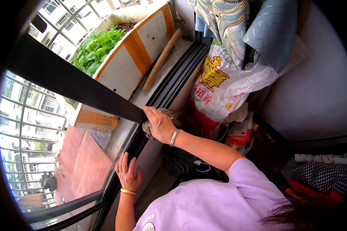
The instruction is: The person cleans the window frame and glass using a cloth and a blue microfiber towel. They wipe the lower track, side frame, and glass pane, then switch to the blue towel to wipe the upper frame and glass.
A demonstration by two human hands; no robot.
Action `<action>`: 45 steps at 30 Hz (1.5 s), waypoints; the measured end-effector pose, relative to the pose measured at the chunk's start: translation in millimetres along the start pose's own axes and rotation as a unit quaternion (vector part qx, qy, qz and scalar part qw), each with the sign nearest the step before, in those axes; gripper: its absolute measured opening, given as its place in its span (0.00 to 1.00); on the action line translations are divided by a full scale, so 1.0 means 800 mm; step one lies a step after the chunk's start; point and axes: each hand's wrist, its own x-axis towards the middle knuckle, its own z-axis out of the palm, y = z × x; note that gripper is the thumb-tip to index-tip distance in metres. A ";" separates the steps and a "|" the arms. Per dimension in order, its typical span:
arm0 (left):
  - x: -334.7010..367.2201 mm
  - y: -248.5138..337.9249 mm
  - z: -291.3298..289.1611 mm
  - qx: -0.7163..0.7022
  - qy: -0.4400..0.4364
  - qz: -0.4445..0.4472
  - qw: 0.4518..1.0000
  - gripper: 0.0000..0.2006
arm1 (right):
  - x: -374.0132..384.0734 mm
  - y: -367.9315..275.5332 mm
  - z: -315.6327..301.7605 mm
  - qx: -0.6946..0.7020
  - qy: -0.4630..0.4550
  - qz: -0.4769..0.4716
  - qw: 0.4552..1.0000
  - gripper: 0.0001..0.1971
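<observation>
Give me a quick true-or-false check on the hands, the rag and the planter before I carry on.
1. The right hand has the rag under it. True.
2. The left hand has a gold bangle at its wrist. True.
3. The left hand also grips the rag. False: it is by the black frame, apart from the rag.
4. A wooden stick lies beside the planter. True.
5. The planter has nothing growing in it. False: leafy green plants grow in it.
</observation>
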 end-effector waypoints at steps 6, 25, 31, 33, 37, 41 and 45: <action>-0.056 -0.015 -0.022 0.030 0.019 -0.039 0.999 0.24 | -0.027 -0.033 0.038 0.045 -0.030 -0.050 0.997 0.22; -0.188 -0.033 -0.060 0.074 0.062 -0.203 0.974 0.19 | -0.083 -0.114 0.129 0.080 -0.227 -0.155 0.958 0.31; -0.138 0.001 -0.051 -0.047 0.106 -0.150 0.982 0.17 | -0.088 -0.114 0.148 0.168 -0.260 -0.173 0.935 0.26; -0.105 0.011 -0.043 -0.092 0.120 -0.102 0.983 0.17 | -0.083 -0.098 0.146 0.212 -0.315 -0.162 0.911 0.23; -0.030 0.012 -0.010 -0.125 0.126 -0.055 0.983 0.20 | -0.050 -0.056 0.068 0.202 -0.197 -0.052 0.958 0.13; 0.046 0.000 0.025 -0.081 0.062 -0.089 0.991 0.33 | -0.015 -0.013 -0.017 0.310 -0.080 0.120 0.940 0.07; 0.089 -0.011 0.046 -0.019 -0.044 -0.156 0.987 0.45 | 0.016 0.017 -0.071 0.389 0.079 0.162 0.903 0.05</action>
